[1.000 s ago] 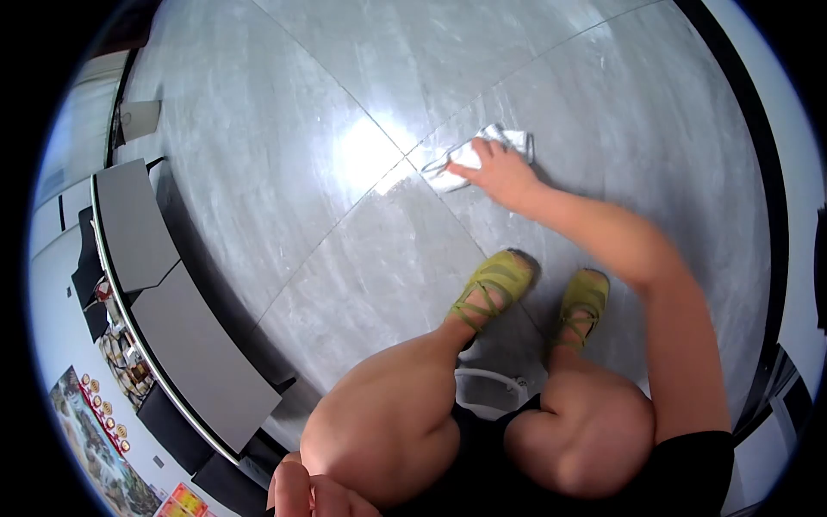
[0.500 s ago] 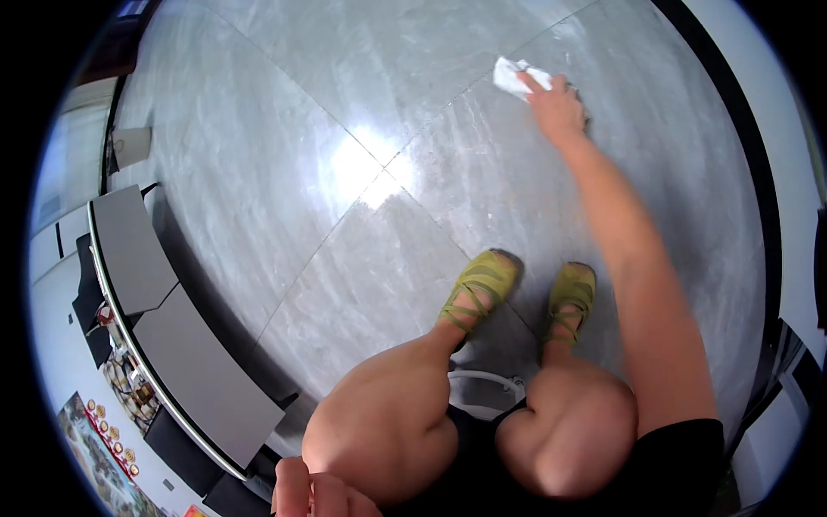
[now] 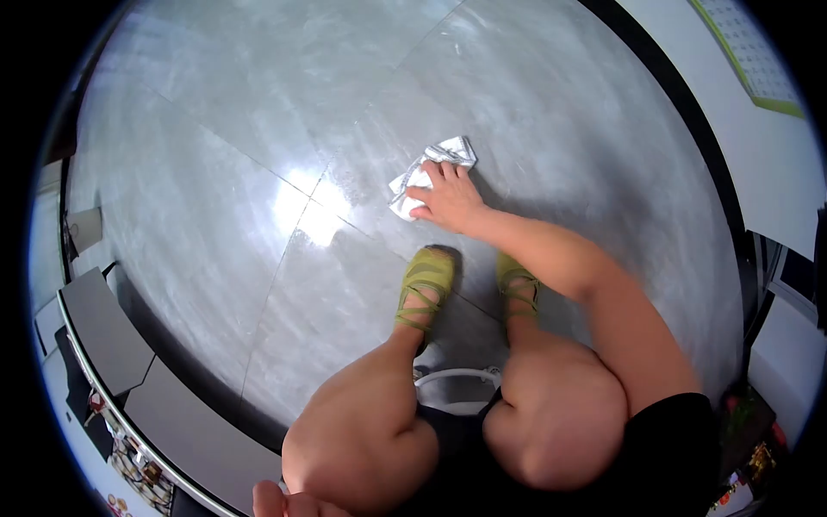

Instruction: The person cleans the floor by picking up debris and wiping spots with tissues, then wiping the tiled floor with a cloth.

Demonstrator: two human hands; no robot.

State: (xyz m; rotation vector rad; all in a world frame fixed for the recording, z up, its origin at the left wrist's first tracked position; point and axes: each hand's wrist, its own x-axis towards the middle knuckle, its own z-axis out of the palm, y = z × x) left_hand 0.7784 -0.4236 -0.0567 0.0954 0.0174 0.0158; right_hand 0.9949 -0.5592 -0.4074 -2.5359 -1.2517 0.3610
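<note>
The right hand (image 3: 448,200) held a white cloth (image 3: 419,178) down on the grey tiled floor (image 3: 215,103), its fingers laid over the fabric and the thumb set apart along the near edge. The cloth, creased and partly bunched, lay ahead of the two feet, to the right of a bright reflection (image 3: 319,224) that crossed a tile joint. The left hand (image 3: 289,504) showed only in part at the bottom of the view, beside the left knee (image 3: 323,461), with its fingers bent (whether it held anything, I could not tell). Both feet wore yellow-green shoes (image 3: 428,274) with crossed straps, the right one partly hidden behind the forearm. Between the legs showed a white curved rim (image 3: 457,374). Grey-panelled furniture (image 3: 202,431) stood at the left, and a black strip (image 3: 689,121) edged the floor along the white surface (image 3: 758,172) at the right.
</note>
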